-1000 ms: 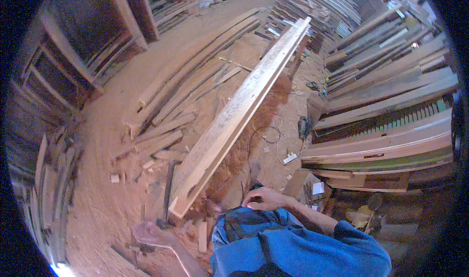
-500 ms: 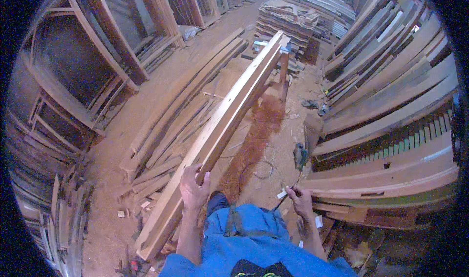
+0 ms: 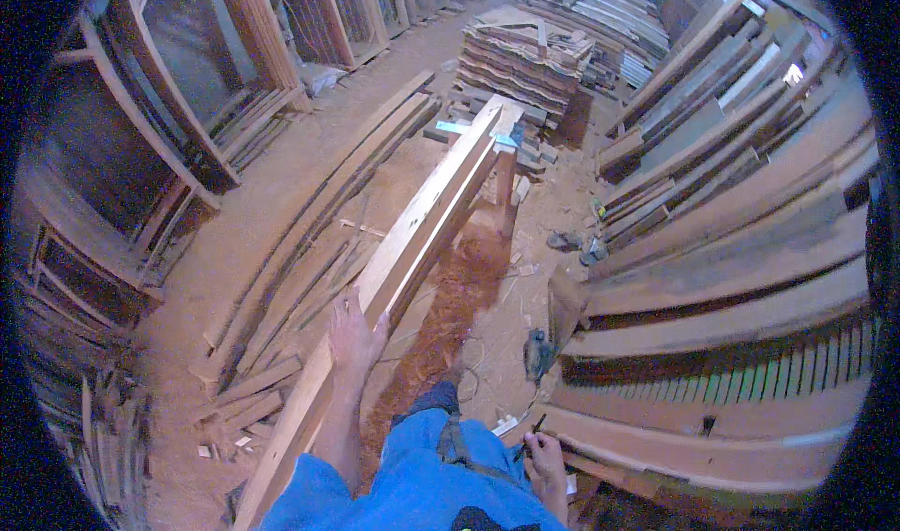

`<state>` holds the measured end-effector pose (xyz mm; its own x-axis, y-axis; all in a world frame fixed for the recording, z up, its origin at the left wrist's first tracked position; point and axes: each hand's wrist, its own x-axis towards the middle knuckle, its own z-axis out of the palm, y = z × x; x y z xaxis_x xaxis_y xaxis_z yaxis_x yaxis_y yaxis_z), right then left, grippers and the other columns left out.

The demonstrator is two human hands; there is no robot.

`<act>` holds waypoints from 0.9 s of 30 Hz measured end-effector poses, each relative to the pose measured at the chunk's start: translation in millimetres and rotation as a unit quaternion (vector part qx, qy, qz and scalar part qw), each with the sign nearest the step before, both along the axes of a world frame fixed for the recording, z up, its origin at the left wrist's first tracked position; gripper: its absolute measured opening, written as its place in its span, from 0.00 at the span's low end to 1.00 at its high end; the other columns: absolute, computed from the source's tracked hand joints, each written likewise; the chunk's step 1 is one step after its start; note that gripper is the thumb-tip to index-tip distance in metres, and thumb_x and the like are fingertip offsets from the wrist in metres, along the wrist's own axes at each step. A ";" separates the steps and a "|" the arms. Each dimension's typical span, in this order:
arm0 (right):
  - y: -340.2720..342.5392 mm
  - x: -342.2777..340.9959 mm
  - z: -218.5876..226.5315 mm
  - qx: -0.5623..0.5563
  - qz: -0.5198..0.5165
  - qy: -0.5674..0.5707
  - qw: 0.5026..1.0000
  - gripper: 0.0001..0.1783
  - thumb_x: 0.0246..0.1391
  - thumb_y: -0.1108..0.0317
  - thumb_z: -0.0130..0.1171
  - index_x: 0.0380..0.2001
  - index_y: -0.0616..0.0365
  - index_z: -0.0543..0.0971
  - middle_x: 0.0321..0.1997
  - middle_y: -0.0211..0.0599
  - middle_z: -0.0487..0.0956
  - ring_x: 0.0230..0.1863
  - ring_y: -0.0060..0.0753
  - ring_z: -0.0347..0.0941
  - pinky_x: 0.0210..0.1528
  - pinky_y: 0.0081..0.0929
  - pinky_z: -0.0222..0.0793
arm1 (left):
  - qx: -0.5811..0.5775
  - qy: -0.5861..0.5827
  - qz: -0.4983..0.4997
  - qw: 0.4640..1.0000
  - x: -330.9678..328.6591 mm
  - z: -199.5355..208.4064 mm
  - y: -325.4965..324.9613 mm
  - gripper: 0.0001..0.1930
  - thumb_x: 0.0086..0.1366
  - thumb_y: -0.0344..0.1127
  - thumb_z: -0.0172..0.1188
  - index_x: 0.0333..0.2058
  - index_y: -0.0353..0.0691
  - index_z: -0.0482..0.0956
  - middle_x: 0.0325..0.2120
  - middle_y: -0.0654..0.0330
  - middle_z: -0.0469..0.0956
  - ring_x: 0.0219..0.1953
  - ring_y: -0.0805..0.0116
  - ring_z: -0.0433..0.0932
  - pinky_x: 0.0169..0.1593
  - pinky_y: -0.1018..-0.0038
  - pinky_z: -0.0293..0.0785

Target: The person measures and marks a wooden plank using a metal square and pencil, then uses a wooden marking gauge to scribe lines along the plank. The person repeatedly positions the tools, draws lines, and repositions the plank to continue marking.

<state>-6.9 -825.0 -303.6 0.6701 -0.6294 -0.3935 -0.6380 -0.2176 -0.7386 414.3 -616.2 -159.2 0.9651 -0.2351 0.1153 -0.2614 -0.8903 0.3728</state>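
Observation:
Long pale wooden beams (image 3: 422,222) lie side by side, running from my lower left to a dark wooden support (image 3: 503,189) at their far end. My left hand (image 3: 354,339) rests on the beams about midway along, fingers laid over the top and thumb apart near the right edge. At my right side, my right hand (image 3: 545,463) is closed around a thin dark pencil-like stick (image 3: 538,425), whose tip sticks up past the fingers. A light-blue strip (image 3: 453,128) crosses the beams near their far end; its kind is unclear.
Wooden frames (image 3: 178,90) lean along the left. Long planks (image 3: 309,212) lie on the sawdust-covered floor beside the beams. To the right, stacked boards (image 3: 712,334) stand near a dark power tool (image 3: 538,353). Farther off is a wood pile (image 3: 525,53).
My view has shifted, and the beams' far end sits lower and farther left. My left hand now lies flatter on the beams. My right hand has dropped lower, showing the thin stick more clearly.

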 end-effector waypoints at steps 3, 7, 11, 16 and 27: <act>-52.6 52.1 17.4 0.016 -0.071 0.089 0.993 0.25 0.66 0.49 0.57 0.32 0.64 0.84 0.24 0.33 0.77 0.28 0.23 0.72 0.32 0.32 0.67 | 0.055 0.033 0.045 0.997 50.4 -17.2 -45.5 0.39 0.63 0.51 0.66 0.67 0.39 0.63 0.57 0.42 0.73 0.60 0.44 0.72 0.59 0.52 0.71; -130.6 139.2 73.7 0.083 -0.045 -0.005 0.995 0.27 0.66 0.50 0.57 0.26 0.67 0.77 0.23 0.39 0.75 0.29 0.27 0.69 0.33 0.34 0.66 | 0.025 0.171 0.077 0.982 83.1 -44.4 -67.6 0.37 0.66 0.53 0.63 0.66 0.38 0.65 0.56 0.40 0.75 0.58 0.43 0.75 0.60 0.53 0.71; -200.4 211.3 95.3 -0.032 -0.021 0.029 0.999 0.27 0.66 0.49 0.57 0.25 0.66 0.76 0.21 0.36 0.74 0.26 0.26 0.67 0.31 0.33 0.65 | -0.065 0.257 0.038 0.963 112.3 -43.8 -39.2 0.36 0.66 0.53 0.62 0.66 0.37 0.66 0.55 0.39 0.76 0.58 0.44 0.77 0.61 0.54 0.71; -268.3 279.6 74.5 -0.041 0.046 0.009 0.998 0.26 0.68 0.50 0.55 0.29 0.66 0.79 0.24 0.32 0.75 0.28 0.24 0.67 0.33 0.31 0.65 | 0.041 0.269 0.042 0.961 116.0 -32.6 -55.5 0.42 0.63 0.56 0.66 0.68 0.36 0.63 0.61 0.40 0.70 0.63 0.43 0.70 0.66 0.53 0.65; -456.8 508.1 7.6 0.119 0.054 -0.113 0.985 0.21 0.73 0.55 0.48 0.34 0.62 0.76 0.27 0.36 0.79 0.29 0.29 0.75 0.36 0.31 0.72 | 0.203 0.136 0.107 0.964 93.4 -42.7 -96.4 0.57 0.48 0.64 0.74 0.72 0.47 0.58 0.57 0.43 0.70 0.60 0.42 0.68 0.64 0.51 0.64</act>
